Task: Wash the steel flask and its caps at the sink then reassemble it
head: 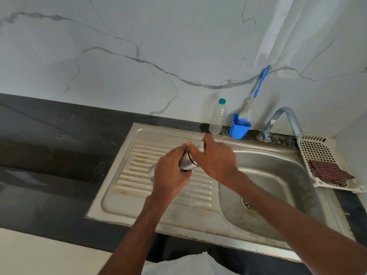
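The steel flask point(186, 162) is held tilted above the ribbed drainboard point(139, 167) of the steel sink, its base toward the lower left. My left hand point(170, 173) grips the flask's body from below. My right hand point(214, 157) wraps over the upper end, where the cap point(200, 146) sits; only a sliver of the cap shows between the fingers. A dark ring runs around the flask where cap and body meet. Most of the flask is hidden by the two hands.
The sink bowl point(278, 181) with its drain lies at right, under the tap point(284, 122). Behind stand a plastic water bottle point(218, 118) and a blue holder point(239, 126) with a bottle brush point(258, 88). A white rack point(317, 149) with a checked cloth point(329, 172) sits far right.
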`<control>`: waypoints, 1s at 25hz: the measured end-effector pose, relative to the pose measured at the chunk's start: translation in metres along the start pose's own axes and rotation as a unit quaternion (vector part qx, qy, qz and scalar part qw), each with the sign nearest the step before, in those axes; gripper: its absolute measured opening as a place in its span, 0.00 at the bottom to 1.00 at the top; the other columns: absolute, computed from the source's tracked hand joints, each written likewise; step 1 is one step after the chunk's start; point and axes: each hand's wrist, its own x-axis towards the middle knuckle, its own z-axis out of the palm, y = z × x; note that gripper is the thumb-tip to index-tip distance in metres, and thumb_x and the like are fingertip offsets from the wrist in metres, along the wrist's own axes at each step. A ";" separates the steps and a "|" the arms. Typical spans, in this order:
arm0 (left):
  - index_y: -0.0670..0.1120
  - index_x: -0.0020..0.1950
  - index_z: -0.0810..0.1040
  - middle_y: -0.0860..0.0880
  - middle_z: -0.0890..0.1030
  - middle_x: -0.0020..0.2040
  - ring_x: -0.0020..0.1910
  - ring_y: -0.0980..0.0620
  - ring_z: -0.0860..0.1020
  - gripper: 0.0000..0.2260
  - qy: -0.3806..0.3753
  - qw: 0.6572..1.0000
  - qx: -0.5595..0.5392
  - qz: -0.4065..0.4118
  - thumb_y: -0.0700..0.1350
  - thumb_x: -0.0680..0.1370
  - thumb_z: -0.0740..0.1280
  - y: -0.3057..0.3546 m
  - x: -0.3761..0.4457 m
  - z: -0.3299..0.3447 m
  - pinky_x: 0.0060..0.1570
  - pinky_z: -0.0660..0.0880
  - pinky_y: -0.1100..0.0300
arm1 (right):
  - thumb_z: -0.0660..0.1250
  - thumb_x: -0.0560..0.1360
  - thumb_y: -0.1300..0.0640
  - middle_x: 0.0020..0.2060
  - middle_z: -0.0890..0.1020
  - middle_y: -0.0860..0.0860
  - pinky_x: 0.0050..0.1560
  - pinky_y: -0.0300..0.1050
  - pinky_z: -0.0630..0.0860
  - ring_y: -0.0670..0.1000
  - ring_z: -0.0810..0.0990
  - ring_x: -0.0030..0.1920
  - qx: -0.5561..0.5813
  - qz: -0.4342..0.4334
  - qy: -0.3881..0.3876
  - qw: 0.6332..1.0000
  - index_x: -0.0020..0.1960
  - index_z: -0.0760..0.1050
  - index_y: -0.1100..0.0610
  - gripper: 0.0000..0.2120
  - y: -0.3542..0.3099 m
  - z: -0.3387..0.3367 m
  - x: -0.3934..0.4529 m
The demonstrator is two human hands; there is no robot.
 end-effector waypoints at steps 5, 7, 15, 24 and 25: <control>0.51 0.72 0.76 0.56 0.83 0.61 0.58 0.56 0.82 0.33 0.003 1.000 0.004 0.007 0.41 0.68 0.80 -0.024 0.014 -0.003 0.58 0.80 0.51 | 0.54 0.78 0.29 0.41 0.80 0.51 0.47 0.52 0.74 0.57 0.80 0.46 0.020 0.059 -0.024 0.998 0.50 0.72 0.53 0.27 -0.024 0.011 0.020; 0.51 0.73 0.75 0.55 0.83 0.62 0.59 0.54 0.82 0.34 0.006 1.000 0.008 -0.001 0.41 0.68 0.81 -0.036 0.018 -0.005 0.59 0.80 0.49 | 0.54 0.76 0.26 0.40 0.80 0.48 0.46 0.51 0.73 0.55 0.80 0.45 0.039 0.080 -0.046 0.995 0.47 0.73 0.52 0.29 -0.035 0.017 0.030; 0.60 0.70 0.73 0.67 0.81 0.52 0.52 0.69 0.79 0.35 0.110 0.971 -0.115 -0.179 0.43 0.68 0.83 -0.085 0.042 -0.042 0.51 0.74 0.71 | 0.50 0.77 0.23 0.42 0.85 0.50 0.55 0.56 0.81 0.51 0.84 0.47 0.229 0.054 -0.114 0.965 0.58 0.74 0.49 0.32 -0.063 0.050 0.058; 0.54 0.72 0.73 0.61 0.81 0.58 0.54 0.69 0.79 0.37 0.141 0.951 -0.152 -0.228 0.42 0.67 0.84 -0.109 0.041 -0.039 0.49 0.74 0.76 | 0.53 0.81 0.29 0.42 0.85 0.50 0.58 0.57 0.80 0.52 0.84 0.48 0.190 0.081 -0.123 0.971 0.64 0.72 0.52 0.28 -0.008 0.076 0.059; 0.55 0.71 0.72 0.60 0.81 0.58 0.54 0.67 0.80 0.36 0.143 0.951 -0.154 -0.226 0.43 0.68 0.84 -0.110 0.041 -0.039 0.52 0.76 0.73 | 0.53 0.81 0.30 0.44 0.84 0.50 0.59 0.57 0.79 0.53 0.84 0.50 0.171 0.075 -0.121 0.975 0.66 0.71 0.52 0.29 -0.001 0.078 0.058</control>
